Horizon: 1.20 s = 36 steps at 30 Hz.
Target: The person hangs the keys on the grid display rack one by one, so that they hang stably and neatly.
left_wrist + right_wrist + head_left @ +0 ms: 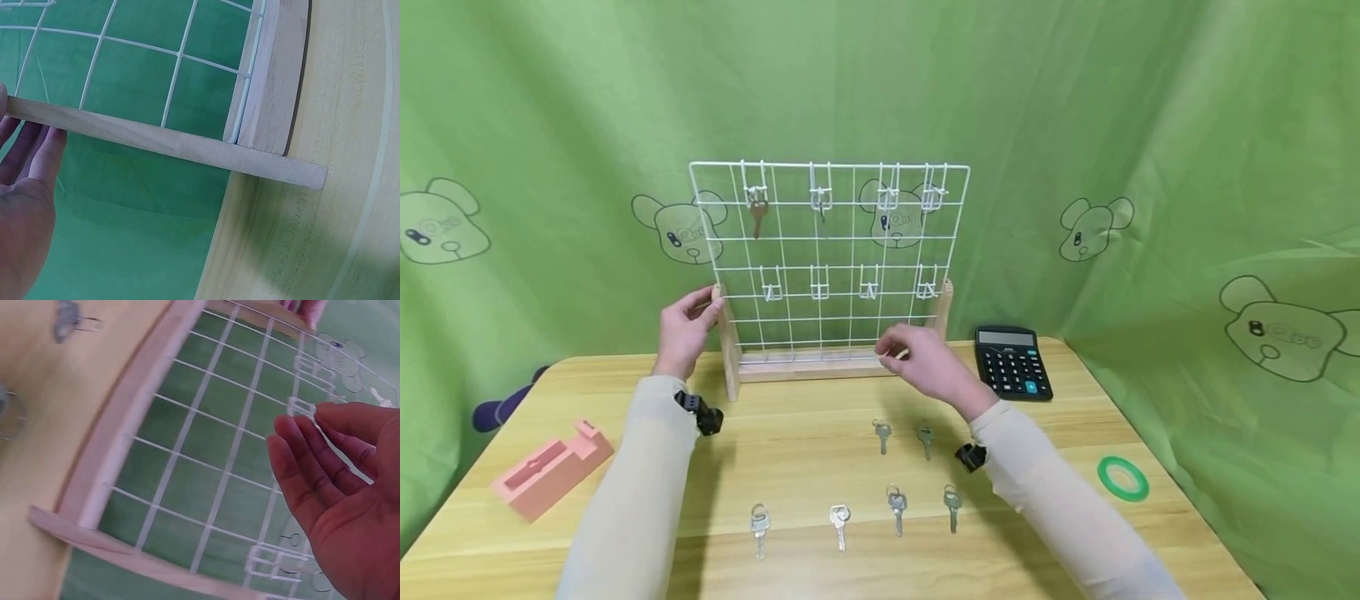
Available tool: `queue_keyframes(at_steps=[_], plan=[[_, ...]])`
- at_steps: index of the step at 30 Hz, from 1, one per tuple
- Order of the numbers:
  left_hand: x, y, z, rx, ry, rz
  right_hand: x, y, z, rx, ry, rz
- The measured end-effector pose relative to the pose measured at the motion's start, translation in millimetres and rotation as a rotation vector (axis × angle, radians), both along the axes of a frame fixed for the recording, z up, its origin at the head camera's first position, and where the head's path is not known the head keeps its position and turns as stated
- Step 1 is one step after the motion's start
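A white wire grid rack (797, 238) stands in a wooden frame at the back of the table. My left hand (685, 327) grips the top of its left wooden post (181, 144), thumb on one side and fingers on the other. In front of the grid's lower right part is my right hand (925, 358), fingers loosely bent with nothing between them in the right wrist view. White hooks sit in two rows on the grid. A brownish key (758, 218) hangs from the top left hook, and a thin key (822, 208) from the one beside it.
Several loose keys with rings lie on the table, among them a silver key (840, 525) near the front. A black calculator (1013, 367) lies at the back right, a green tape roll (1111, 479) at the right. At the left stands a pink tape dispenser (553, 471).
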State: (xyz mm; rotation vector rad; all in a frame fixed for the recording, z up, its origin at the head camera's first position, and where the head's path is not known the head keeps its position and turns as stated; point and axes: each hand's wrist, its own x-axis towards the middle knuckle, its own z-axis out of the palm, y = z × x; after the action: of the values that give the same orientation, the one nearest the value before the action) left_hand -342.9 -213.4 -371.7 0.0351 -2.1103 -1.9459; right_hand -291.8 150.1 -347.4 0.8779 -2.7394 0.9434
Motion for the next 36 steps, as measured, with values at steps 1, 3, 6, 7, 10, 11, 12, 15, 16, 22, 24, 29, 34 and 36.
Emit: queue_keyframes(at_steps=[1,3,6,7,10,11,12,15,16,22,24,29,34,36], plan=[[0.3,0.1,-0.3,0.0,-0.001,0.0,0.6,1.3,-4.6,-0.002,-0.014,0.006],[0.6,0.0,-0.7,-0.003,-0.002,0.002,1.4,3.8,-13.5,-0.009,-0.05,0.019],[0.2,-1.0,-1.7,-0.011,0.004,0.0,2.3,6.5,-25.9,-0.021,-0.093,0.034],[0.2,-0.8,-1.6,-0.012,0.006,-0.002,2.5,7.5,-29.4,-0.024,-0.105,0.036],[0.1,-1.5,-1.5,-0.016,0.009,-0.006,4.2,8.8,-37.1,-0.026,-0.126,0.044],[0.3,-1.7,-1.2,-0.016,0.009,-0.007,4.7,9.1,-39.1,-0.028,-0.134,0.046],[0.4,-1.8,-0.9,-0.017,0.009,-0.005,5.4,9.3,-41.0,-0.028,-0.144,0.046],[0.1,-1.9,-0.4,-0.02,0.011,-0.002,6.4,10.0,-47.2,-0.024,-0.169,0.05],[0.0,-1.9,-0.4,-0.019,0.011,0.0,6.2,10.4,-49.8,-0.02,-0.178,0.051],[-0.2,-1.2,-1.5,-0.015,0.01,0.002,4.4,13.6,-66.5,0.007,-0.198,0.065],[-0.4,-1.2,-1.7,-0.016,0.009,0.0,3.7,13.9,-71.3,0.012,-0.211,0.062],[-2.2,-1.2,-2.3,-0.01,0.012,0.009,2.7,10.7,-79.1,0.039,-0.218,0.043],[-3.1,-0.8,-2.1,-0.019,0.011,0.019,3.4,3.4,-83.1,0.113,-0.191,0.042],[-2.8,-0.6,-2.2,-0.022,0.011,0.02,3.4,1.1,-84.4,0.136,-0.185,0.045]])
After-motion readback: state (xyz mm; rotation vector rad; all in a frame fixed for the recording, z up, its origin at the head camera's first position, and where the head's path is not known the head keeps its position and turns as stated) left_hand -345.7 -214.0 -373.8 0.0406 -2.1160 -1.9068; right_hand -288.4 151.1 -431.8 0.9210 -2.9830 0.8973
